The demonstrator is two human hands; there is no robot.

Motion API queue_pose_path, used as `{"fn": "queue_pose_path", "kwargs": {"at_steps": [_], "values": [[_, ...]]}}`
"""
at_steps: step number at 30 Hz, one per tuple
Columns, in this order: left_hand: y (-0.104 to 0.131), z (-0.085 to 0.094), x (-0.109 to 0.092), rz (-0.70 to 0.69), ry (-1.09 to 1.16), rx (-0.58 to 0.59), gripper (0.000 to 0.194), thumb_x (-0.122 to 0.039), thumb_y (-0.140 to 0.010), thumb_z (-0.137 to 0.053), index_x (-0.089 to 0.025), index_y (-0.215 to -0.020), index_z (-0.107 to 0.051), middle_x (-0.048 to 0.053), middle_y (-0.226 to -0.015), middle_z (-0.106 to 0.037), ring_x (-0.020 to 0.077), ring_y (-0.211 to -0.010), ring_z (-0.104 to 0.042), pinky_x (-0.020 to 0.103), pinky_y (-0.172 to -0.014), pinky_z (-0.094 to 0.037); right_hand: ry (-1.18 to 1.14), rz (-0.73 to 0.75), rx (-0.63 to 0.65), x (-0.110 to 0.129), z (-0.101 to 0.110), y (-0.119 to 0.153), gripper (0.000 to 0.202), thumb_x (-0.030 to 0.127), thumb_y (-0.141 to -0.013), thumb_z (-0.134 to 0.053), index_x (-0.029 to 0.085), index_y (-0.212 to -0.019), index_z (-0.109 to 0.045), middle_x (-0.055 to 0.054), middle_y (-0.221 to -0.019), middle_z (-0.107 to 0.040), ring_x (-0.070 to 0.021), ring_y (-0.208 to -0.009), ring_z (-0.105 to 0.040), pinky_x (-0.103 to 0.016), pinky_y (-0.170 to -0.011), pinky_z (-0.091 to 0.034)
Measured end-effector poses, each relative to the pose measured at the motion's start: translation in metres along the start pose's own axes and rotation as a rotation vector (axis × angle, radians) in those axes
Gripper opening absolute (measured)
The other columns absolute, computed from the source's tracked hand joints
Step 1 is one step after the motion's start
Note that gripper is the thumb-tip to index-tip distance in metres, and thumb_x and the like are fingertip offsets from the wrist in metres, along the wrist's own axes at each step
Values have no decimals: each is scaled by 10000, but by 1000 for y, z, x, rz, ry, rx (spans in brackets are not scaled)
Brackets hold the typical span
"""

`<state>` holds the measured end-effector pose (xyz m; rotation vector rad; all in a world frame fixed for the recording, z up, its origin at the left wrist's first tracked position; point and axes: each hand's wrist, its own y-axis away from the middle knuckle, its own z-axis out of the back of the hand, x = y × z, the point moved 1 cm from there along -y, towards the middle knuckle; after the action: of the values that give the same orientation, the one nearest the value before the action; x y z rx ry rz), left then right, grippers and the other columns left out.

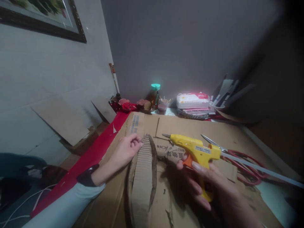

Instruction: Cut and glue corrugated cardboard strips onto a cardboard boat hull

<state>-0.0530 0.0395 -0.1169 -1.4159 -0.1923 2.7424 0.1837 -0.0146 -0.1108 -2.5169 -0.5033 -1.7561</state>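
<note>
Fingers of the left hand [127, 148] pinch the far tip of a curved corrugated cardboard strip [142, 171], steadying it on the flattened brown cardboard sheet [190, 126], while the right hand [209, 186] grips a yellow plastic glue gun [196, 150], nozzle toward the strip; red-handled scissors [239, 164] lie beside.

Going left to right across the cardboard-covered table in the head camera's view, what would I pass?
Left hand pinching the corrugated cardboard strip → yellow glue gun gripped in the right hand → red-handled scissors lying on the cardboard sheet.
</note>
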Motion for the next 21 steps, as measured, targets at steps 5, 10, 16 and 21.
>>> {"fn": "queue_pose_path", "kwargs": {"at_steps": [5, 10, 16, 21], "values": [[5, 0, 6, 61, 214, -134, 156, -356, -863, -557, -229, -859, -466, -104, -566, -470, 105, -414, -498, 219, -383, -418, 25, 23, -65, -7, 2, -4, 301, 437, -778, -743, 209, -959, -663, 34, -617, -497, -69, -424, -399, -200, -397, -323], [9, 2, -1, 94, 368, -207, 249, -388, -809, -610, -237, -827, -413, -114, -522, -516, 117, -406, -574, 236, -393, -512, 118, 88, -158, -11, 4, -9, 374, 435, -741, -776, 198, -993, -634, 42, -663, -522, -77, -471, -440, -198, -409, -402], [9, 4, -10, 137, 445, -244, 276, -354, -725, -651, -215, -823, -433, -114, -563, -526, 106, -389, -567, 249, -359, -528, 256, 71, -269, -9, 13, -18, 425, 462, -716, -764, 177, -989, -607, -27, -920, -639, -53, -428, -460, -229, -389, -405], [13, 3, -13, 147, 475, -244, 293, -363, -729, -658, -198, -897, -483, -104, -609, -538, 106, -416, -570, 245, -360, -526, 396, 97, -297, -6, 16, -23, 327, 439, -726, -766, 183, -895, -654, -41, -856, -661, -114, -555, -536, -237, -447, -417]]}}
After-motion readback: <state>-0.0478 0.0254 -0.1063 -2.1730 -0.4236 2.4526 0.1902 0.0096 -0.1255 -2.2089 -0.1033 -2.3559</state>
